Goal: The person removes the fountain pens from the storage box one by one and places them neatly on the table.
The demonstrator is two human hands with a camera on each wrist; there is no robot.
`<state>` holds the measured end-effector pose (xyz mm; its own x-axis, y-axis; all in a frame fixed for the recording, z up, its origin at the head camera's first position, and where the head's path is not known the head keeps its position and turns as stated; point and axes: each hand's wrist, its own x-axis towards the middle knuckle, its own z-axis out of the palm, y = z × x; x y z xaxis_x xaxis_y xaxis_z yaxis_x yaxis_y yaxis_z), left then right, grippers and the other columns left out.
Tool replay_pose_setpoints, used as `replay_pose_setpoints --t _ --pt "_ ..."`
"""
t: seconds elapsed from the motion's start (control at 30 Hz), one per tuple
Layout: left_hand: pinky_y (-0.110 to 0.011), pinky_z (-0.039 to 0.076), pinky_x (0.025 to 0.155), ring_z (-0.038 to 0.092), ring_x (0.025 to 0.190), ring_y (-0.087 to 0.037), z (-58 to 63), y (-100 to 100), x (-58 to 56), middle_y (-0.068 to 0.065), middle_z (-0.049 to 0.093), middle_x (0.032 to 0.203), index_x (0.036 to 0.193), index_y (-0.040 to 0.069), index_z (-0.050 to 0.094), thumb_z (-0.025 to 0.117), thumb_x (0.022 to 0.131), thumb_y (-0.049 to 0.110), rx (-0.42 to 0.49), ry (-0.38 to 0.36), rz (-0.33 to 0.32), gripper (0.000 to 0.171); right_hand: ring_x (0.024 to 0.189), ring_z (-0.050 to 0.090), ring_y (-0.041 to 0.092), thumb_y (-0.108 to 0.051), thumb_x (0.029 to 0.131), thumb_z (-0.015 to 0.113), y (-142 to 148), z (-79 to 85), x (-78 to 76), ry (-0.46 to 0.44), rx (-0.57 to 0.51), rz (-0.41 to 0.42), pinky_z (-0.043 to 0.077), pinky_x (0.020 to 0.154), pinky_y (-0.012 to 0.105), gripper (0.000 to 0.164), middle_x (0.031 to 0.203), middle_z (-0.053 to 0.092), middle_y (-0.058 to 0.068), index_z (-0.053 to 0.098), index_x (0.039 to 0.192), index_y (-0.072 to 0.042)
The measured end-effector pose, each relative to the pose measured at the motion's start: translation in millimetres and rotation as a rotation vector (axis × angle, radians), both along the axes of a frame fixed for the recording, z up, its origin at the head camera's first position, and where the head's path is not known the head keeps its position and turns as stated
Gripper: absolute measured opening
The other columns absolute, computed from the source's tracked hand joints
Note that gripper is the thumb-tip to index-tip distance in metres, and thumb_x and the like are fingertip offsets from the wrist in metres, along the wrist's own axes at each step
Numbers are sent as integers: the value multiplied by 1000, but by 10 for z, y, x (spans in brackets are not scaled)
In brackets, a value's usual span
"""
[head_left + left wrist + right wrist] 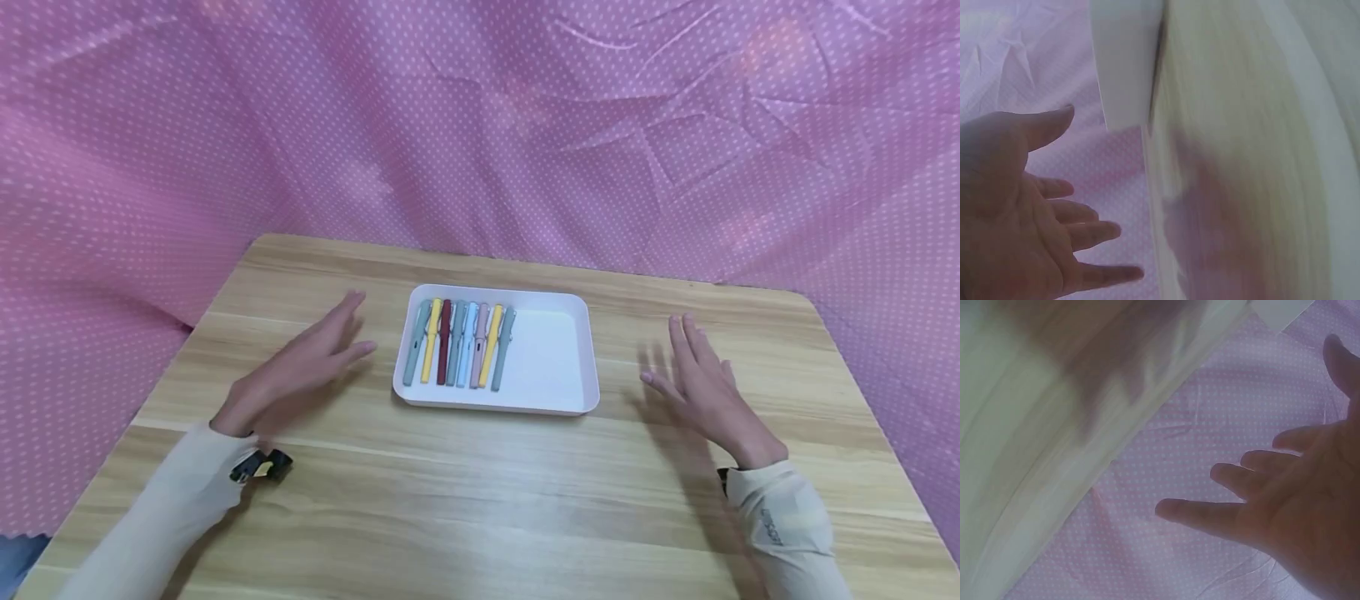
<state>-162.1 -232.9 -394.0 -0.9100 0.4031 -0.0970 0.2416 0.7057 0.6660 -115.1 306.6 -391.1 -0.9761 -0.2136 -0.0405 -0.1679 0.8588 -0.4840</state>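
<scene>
A white tray (551, 354) lies on the wooden table. Several capped pens stand side by side across its left part, among them a dark red pen (444, 342), a light blue pen (467, 343), a yellow pen (491, 345) and a grey-green pen (503, 350). Left of the tray, my left hand (303, 362) is held with fingers spread, apart from it. On the tray's other side my right hand (708, 392) is likewise spread and holds nothing. The left wrist view shows the tray's white side (1125, 62) beyond the thumb.
Pink dotted cloth (480, 125) hangs behind and along both sides of the wooden table (480, 492). A black strap with a small device (262, 467) sits at the left cuff. In the right wrist view, a tray corner (1279, 311) shows at the top.
</scene>
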Motion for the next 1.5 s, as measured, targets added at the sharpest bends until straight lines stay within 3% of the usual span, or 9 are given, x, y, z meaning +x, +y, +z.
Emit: replay_pose_setpoints --t 0.2,0.37,0.63,0.83,1.1,1.27,1.5 --pt "-61 23 125 26 152 -43 -34 224 -39 -23 16 170 167 8 6 51 110 38 140 -75 21 78 153 5 54 -32 106 61 -49 -20 -23 114 -74 57 8 123 72 90 168 -1 33 1 163 4" --pt "-58 41 117 44 142 -44 -64 402 -80 -27 30 164 165 3 13 53 110 30 205 -98 78 74 153 7 53 -25 106 63 -104 -6 -18 141 -136 84 9 126 67 88 167 4 35 4 163 7" --pt "-44 59 101 53 134 -43 -118 579 -92 -30 38 158 163 -3 16 57 107 16 296 -260 125 72 151 13 55 -20 105 65 -187 31 -20 172 -158 97 13 125 67 85 165 11 37 10 162 10" --pt "-37 62 93 58 129 -41 -190 603 -94 -29 45 152 162 -4 24 55 107 10 288 -253 133 64 146 26 56 -18 105 65 -243 44 -37 220 -143 74 25 120 70 78 161 24 38 18 160 11" --pt "-33 63 90 58 128 -41 -238 589 -88 -30 47 150 161 -4 26 54 108 10 310 -273 137 62 123 57 52 -10 104 65 -372 63 -55 287 -224 23 57 92 64 59 144 51 34 39 152 12" --pt "-35 63 92 60 126 -40 -213 566 -72 -28 49 148 162 -2 26 53 109 12 306 -282 134 61 112 67 43 -12 104 65 -495 92 -122 279 -282 -5 63 84 56 49 128 66 27 49 146 8" --pt "-37 62 95 58 129 -40 -195 559 -62 -27 49 149 163 1 25 52 110 13 320 -300 137 61 101 72 43 -15 105 64 -722 171 -213 193 -307 14 64 84 55 46 120 70 26 53 143 7"
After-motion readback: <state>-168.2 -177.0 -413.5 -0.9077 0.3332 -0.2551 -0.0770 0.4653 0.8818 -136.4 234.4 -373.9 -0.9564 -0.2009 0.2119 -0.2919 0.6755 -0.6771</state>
